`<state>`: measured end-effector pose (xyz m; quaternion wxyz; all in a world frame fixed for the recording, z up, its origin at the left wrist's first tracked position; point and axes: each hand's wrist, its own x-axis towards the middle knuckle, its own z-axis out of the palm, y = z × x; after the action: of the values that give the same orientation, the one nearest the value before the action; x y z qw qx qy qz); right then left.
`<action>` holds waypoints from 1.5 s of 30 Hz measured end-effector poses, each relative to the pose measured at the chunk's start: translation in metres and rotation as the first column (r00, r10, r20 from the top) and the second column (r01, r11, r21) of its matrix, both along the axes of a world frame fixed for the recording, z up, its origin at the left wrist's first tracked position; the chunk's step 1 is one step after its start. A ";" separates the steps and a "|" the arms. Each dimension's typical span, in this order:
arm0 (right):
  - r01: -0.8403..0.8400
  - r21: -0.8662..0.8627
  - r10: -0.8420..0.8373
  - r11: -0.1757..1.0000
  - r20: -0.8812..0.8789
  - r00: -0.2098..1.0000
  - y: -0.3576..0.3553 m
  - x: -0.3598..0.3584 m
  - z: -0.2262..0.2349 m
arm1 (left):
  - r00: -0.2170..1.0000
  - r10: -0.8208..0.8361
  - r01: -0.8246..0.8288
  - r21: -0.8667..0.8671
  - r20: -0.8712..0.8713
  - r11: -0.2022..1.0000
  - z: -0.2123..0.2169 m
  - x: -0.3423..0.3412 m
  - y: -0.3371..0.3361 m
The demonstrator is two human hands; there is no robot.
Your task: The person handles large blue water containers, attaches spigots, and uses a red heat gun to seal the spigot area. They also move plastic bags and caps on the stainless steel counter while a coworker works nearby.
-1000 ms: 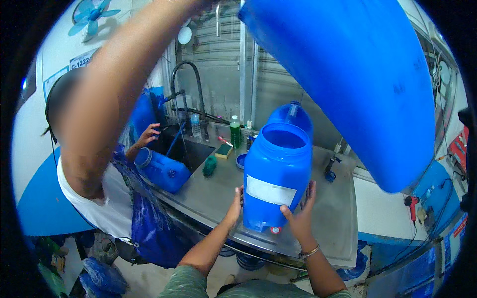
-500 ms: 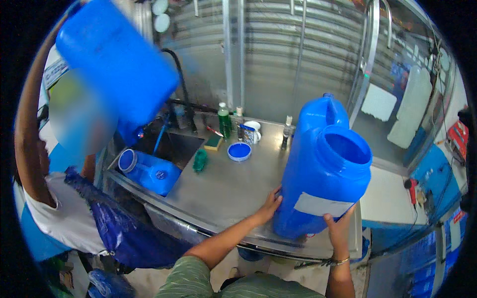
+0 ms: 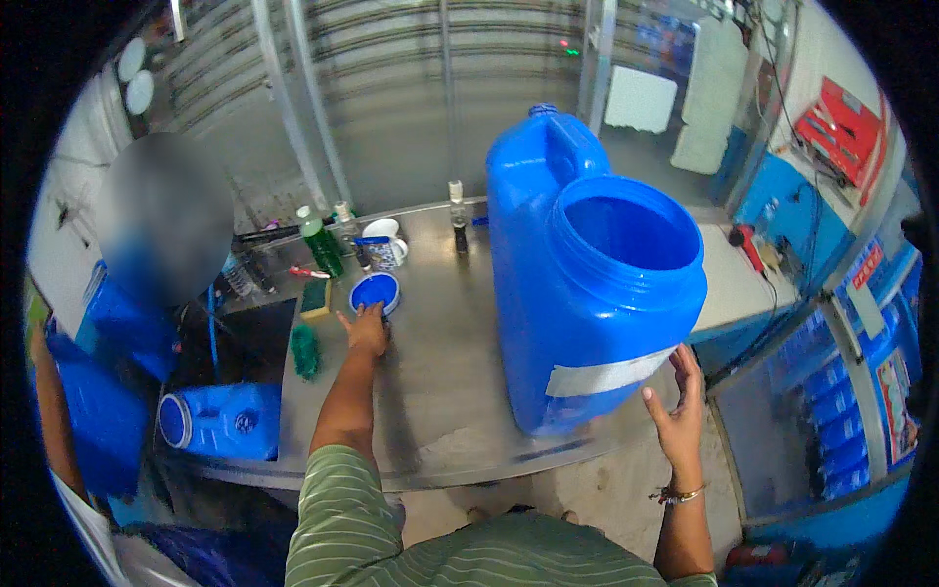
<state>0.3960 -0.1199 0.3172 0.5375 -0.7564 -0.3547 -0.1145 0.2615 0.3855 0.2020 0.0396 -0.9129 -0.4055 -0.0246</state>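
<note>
On the counter (image 3: pixel 435 342), a jug (image 3: pixel 577 303) points upward lengthwise, right fingers (image 3: pixel 688 370) spread, left fingers (image 3: pixel 368 314) parted at a lid (image 3: pixel 375 290).

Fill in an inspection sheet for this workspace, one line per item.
Surface: shiny metal counter with a sink at left.
Job's things: large blue jug upright, wide mouth uncapped, pale label on its front; round blue lid with a whitish rim.
Clutter: green scrubber, sponge, bottle of green liquid, white mug.
Left hand: open, fingertips over the lid's near edge.
Right hand: open beside the jug; contact unclear.
Cables: dark cable hanging at right, near a red tool.
Surroundings: smaller blue jug lying at the sink; another person's arm at far left.
</note>
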 end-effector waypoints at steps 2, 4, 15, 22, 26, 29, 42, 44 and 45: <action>0.052 -0.042 -0.051 0.998 0.007 0.999 -0.003 -0.005 -0.004 | 0.997 -0.067 0.068 0.049 -0.026 0.997 -0.015 -0.004 0.017; 0.069 -0.059 -0.069 0.996 -0.003 0.998 -0.003 -0.006 -0.016 | 0.989 -0.140 0.135 0.112 0.040 0.985 -0.030 -0.007 0.027; 0.112 0.214 -0.009 0.970 -0.429 0.903 -0.007 0.006 -0.052 | -0.248 0.910 0.743 -0.538 0.332 0.399 -0.001 -0.068 -0.051; -0.064 0.023 0.067 0.998 -0.222 0.973 -0.010 0.054 -0.085 | -0.323 0.866 0.591 -0.634 0.381 0.499 0.029 -0.092 -0.174; -0.387 -0.220 0.314 0.896 -0.303 0.900 -0.019 0.067 -0.107 | -0.389 0.826 0.557 -0.610 0.408 0.563 0.026 -0.093 -0.239; -0.506 -0.001 0.456 0.863 -0.430 0.779 0.006 0.045 -0.130 | -0.407 0.783 0.488 -0.612 0.470 0.622 0.040 -0.077 -0.303; -0.221 -0.042 0.205 0.974 -0.241 0.949 0.016 0.060 -0.114 | -0.229 0.636 0.292 -0.572 0.737 0.767 0.042 -0.059 -0.439; -0.263 0.009 0.257 0.965 -0.242 0.936 -0.001 0.069 -0.117 | -0.239 0.651 0.291 -0.587 0.720 0.756 0.040 -0.057 -0.442; -0.299 -0.025 0.285 0.954 -0.240 0.928 -0.012 0.072 -0.115 | -0.244 0.658 0.293 -0.593 0.713 0.750 0.039 -0.056 -0.442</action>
<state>0.4680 -0.1323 0.2018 0.5631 -0.7195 -0.4009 0.0677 0.2055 -0.0563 0.2408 -0.5687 -0.4091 -0.4104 -0.5837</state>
